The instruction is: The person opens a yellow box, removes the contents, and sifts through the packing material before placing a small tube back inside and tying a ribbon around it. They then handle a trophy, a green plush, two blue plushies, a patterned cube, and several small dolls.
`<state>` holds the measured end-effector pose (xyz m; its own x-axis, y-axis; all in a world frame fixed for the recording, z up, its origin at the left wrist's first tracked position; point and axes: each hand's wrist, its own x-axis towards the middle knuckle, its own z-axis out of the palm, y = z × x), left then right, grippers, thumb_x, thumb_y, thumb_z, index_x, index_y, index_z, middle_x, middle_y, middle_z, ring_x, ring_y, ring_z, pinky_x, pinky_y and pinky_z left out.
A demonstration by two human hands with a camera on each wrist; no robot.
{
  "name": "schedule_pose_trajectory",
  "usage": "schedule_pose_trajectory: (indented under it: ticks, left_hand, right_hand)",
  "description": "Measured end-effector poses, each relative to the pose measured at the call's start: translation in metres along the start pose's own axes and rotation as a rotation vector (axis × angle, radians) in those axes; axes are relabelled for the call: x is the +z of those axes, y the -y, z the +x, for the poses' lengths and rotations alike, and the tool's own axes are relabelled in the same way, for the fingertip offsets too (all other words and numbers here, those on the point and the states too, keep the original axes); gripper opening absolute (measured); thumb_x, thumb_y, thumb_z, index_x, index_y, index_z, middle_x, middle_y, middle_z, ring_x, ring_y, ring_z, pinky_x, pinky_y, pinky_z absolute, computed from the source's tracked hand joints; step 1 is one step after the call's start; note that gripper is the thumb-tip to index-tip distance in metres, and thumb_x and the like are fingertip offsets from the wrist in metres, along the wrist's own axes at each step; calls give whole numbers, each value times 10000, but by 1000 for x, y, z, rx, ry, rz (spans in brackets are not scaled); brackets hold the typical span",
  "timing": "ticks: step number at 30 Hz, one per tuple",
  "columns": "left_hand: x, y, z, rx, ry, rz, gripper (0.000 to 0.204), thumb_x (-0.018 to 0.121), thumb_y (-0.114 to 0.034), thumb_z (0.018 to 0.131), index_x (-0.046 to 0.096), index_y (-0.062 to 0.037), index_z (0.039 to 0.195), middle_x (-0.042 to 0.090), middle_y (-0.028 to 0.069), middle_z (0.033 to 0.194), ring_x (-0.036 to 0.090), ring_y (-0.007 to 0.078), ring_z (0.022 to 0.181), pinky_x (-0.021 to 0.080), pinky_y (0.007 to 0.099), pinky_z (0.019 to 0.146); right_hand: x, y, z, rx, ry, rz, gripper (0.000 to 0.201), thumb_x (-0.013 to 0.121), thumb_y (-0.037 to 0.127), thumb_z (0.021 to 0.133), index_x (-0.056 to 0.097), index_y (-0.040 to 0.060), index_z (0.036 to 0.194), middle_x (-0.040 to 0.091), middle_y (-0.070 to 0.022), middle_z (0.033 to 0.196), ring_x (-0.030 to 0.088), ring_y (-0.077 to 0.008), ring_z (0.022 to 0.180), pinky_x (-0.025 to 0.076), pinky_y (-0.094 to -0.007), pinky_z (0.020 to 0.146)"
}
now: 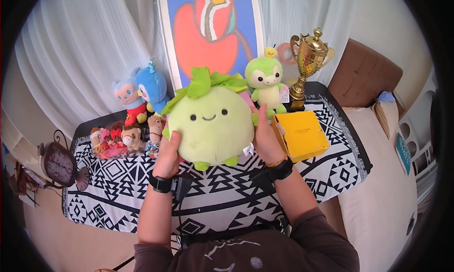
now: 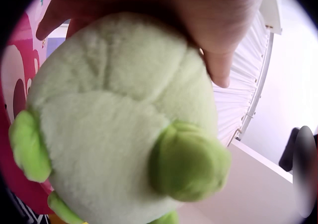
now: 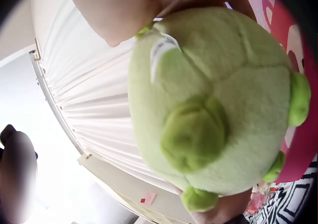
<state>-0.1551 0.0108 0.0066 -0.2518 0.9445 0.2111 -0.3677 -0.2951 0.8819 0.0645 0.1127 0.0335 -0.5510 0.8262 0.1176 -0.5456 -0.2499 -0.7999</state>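
Note:
A round pale green plush (image 1: 210,125) with a smiling face, leafy green top and small green feet is held upright above the patterned cloth. My left hand (image 1: 168,154) grips its left side, thumb toward the front. On the other side my right hand (image 1: 268,142) grips it near a white tag. In the left wrist view the plush (image 2: 114,119) lies under the fingers of my left hand (image 2: 164,10). The right wrist view shows the plush (image 3: 223,100) against my right hand (image 3: 149,5). Something pink shows behind it.
A yellow box (image 1: 302,135), a green plush with a duckling (image 1: 266,80) and a gold trophy (image 1: 309,59) stand at the right. Blue plush toys (image 1: 151,87) and small dolls (image 1: 116,139) are at the left, on the black-and-white cloth (image 1: 227,201).

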Motion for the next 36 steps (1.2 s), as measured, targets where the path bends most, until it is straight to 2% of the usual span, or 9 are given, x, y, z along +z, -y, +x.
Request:
schedule_pose_trajectory:
  ticks: [7,12,15,18,22,24,28,30,36]
  left_hand:
    - [25,-4,-1,36,42,44,663,725,-261,833,389,8,1337,539,99,1257,533,180,1124,433,318,950]
    - [39,-1,1,48,-95,94,548,723,-175,832,470,24,1276,589,107,1186,584,177,1034,478,305,880]
    - [38,5,1,102,-154,97,487,716,-166,838,514,35,1233,614,104,1146,600,173,996,487,299,856]
    - [36,8,1,109,-191,119,466,717,-164,838,531,41,1213,623,103,1127,606,164,974,491,291,838]
    - [28,-7,-2,49,-190,170,498,732,-173,825,521,42,1221,625,100,1114,604,156,971,489,288,839]
    - [18,-19,-1,-74,-47,258,551,752,-173,803,496,28,1247,606,92,1145,584,157,1014,482,295,861]
    - [29,-35,1,8,145,369,624,768,-174,780,453,-8,1292,551,76,1235,527,168,1114,462,312,906]
    - [35,-39,4,4,149,383,603,771,-173,777,472,-10,1274,566,71,1208,541,160,1084,469,308,889]
    - [42,-33,15,-1,123,448,501,742,-140,806,510,-20,1233,598,58,1130,566,142,1001,477,297,848]
  right_hand:
    - [8,-23,1,-245,55,-433,577,661,327,878,431,-18,1280,453,-131,1336,490,-157,1166,393,-337,997]
    - [26,-17,-1,-310,-86,-536,552,767,300,786,535,-40,1155,641,-119,1080,630,-150,946,519,-290,783]
    - [30,-22,0,-456,-174,-574,486,776,306,775,590,-45,1054,684,-92,910,663,-149,815,533,-280,697]
    - [26,-28,2,-416,-198,-566,471,765,321,785,606,-45,1034,684,-91,887,658,-146,789,530,-278,682]
    - [17,-15,4,-312,-163,-665,449,718,316,833,593,-33,1085,673,-87,951,645,-138,838,520,-276,730]
    - [5,-15,10,-266,-69,-507,433,662,293,882,554,-18,1162,644,-96,1054,617,-139,933,495,-285,810]
    - [18,-3,5,-299,59,-493,436,627,274,908,508,-3,1224,608,-94,1144,584,-152,1032,468,-303,872]
    - [23,-2,3,-409,140,-754,493,655,296,884,491,4,1246,606,-97,1158,587,-176,1049,468,-316,874]
    - [22,-16,16,-460,110,-780,524,704,329,835,517,15,1211,639,-121,1100,628,-214,1001,491,-329,834]
